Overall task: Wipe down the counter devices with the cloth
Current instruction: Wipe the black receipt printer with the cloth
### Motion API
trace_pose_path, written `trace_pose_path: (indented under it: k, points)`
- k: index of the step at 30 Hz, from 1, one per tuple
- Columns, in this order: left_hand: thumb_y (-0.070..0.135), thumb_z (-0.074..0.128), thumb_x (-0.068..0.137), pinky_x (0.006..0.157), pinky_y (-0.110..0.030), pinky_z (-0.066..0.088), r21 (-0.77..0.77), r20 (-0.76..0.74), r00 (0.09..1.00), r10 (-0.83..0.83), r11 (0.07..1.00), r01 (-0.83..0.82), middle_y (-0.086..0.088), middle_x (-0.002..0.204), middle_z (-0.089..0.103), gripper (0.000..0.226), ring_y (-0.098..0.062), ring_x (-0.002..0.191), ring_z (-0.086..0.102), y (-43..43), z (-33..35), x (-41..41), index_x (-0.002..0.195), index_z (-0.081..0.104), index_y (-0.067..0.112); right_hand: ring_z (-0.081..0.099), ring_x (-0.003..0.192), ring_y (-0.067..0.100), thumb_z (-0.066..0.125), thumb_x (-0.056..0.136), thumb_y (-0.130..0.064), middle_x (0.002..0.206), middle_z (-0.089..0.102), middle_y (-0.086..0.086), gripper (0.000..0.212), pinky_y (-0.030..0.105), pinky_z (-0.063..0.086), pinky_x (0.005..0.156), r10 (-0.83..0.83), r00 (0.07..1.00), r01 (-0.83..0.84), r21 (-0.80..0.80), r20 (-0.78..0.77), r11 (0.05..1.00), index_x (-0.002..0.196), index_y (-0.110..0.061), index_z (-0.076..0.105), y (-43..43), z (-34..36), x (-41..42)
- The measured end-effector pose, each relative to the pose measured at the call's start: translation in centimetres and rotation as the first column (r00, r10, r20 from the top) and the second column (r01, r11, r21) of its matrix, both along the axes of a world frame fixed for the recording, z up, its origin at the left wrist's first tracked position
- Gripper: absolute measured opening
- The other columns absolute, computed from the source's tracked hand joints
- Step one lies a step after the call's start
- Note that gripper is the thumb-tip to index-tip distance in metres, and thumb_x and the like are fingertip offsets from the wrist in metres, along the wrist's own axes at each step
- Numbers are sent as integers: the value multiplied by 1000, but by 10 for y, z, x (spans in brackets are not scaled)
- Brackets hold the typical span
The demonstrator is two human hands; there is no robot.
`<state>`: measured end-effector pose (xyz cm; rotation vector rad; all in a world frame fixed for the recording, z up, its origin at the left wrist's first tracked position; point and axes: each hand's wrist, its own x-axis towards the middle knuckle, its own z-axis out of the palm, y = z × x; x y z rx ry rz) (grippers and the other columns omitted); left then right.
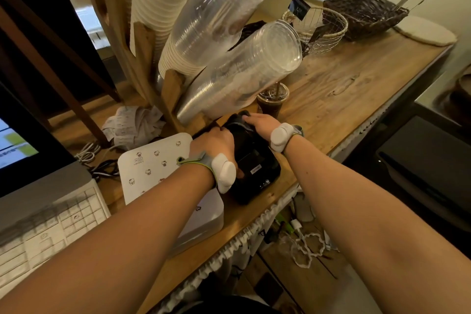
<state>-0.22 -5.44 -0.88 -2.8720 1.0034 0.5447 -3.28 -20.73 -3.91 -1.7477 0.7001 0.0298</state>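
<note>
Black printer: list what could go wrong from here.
1. The iced drink stands just behind the black printer; the right hand working there could tip it.
2. The printer sits near the front edge of the counter; a hard shove might slide it off.
3. The leaning clear cups overhang the work and could be knocked.

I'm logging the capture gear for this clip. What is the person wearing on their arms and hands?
Both forearms are bare, with no sleeves or gloves. The left hand and right hand each have a wrist strap, grey with yellow-green edging, carrying a smooth white oval pod. No cables show.
</note>
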Motion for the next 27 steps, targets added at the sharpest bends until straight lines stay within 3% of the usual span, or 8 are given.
trace_pose_path:
  k: [4,7,9,12,15,18,22,27]
  points:
    - [60,89,47,92,-44,54,2,-30,999,11,1000,-11,-9,130,54,110,-29,115,59,0,1,0,134,42,12,58,121,31,49,99,-25,126,64,12,35,41,43,107,41,993,-48,-56,-113,997,126,-8,63,-7,-6,-7]
    - [60,89,46,85,-39,56,-23,-21,1000,9,1000,-10,-9,124,58,105,-28,108,62,1,-1,0,130,47,11,65,105,30,58,92,-16,104,69,12,15,38,50,93,26,999,-29,-105,-35,994,98,-12,70,-8,2,-4]
    - [59,90,43,79,-36,57,-35,-13,1000,9,999,-9,-8,116,61,98,-27,100,65,1,-3,-1,121,52,13,66,101,32,62,88,-19,102,69,12,7,44,51,96,14,1000,-13,-60,15,998,90,-18,69,-10,2,-5]
    - [59,90,40,77,-37,58,-36,11,1000,-9,999,9,-7,111,64,95,-26,93,66,1,0,-2,116,55,14,62,109,28,53,95,-37,115,66,8,28,40,46,99,79,997,-80,-88,-20,993,111,-16,62,-5,-7,-11]
    - [59,89,45,79,-38,58,-24,21,1000,-13,1000,14,-9,116,61,97,-28,99,66,2,1,-2,122,53,12,50,127,30,41,101,-40,132,56,9,45,35,39,102,107,986,-132,-203,-128,970,135,-10,49,-8,-14,-24]
    - [61,88,45,73,-35,57,-24,25,999,-22,999,23,-9,113,62,93,-28,94,66,3,0,-3,117,55,12,57,120,34,52,98,-30,125,61,15,40,43,44,103,111,989,-124,-142,-95,982,131,-6,51,-15,-16,-35]
    - [59,89,48,70,-32,55,9,8,1000,-18,1000,18,-8,107,62,87,-26,91,66,0,3,-3,112,55,11,64,94,29,60,91,-27,94,65,11,20,51,49,94,23,994,-17,-55,109,998,100,-9,59,-11,-21,-45]
    - [61,88,47,68,-34,57,-11,8,1000,-19,1000,19,-6,96,61,81,-26,83,66,1,3,-4,102,56,10,64,110,34,53,97,-33,112,68,13,20,53,46,102,-49,998,44,120,41,992,106,-20,63,-13,-43,-71]
